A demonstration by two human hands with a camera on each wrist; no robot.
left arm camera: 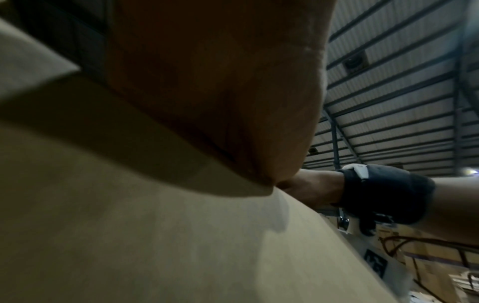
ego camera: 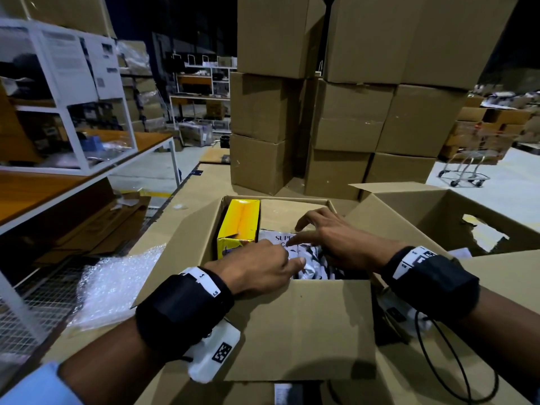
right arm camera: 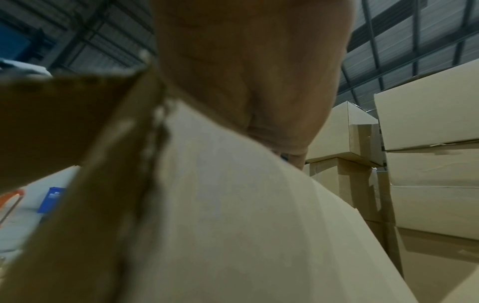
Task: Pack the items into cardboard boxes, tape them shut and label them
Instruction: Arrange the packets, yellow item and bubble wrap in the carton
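Both hands (ego camera: 257,267) on packet (ego camera: 309,258) (inside box (ego camera: 301,325))

We see a brown cardboard box (ego camera: 298,325), w/ a bright yellow carton (ego camera: 238,226) at its 11 o'clock & a white bag (ego camera: 306,258) w/ black print at 1. Wrist bands (ego camera: 182,311) black w/ white strips; sleeve (ego camera: 32,387) light blue; bubble wrap (ego camera: 111,287) clear-white.

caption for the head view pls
Both hands, left hand and right hand, settle a printed white packet beside a yellow box.
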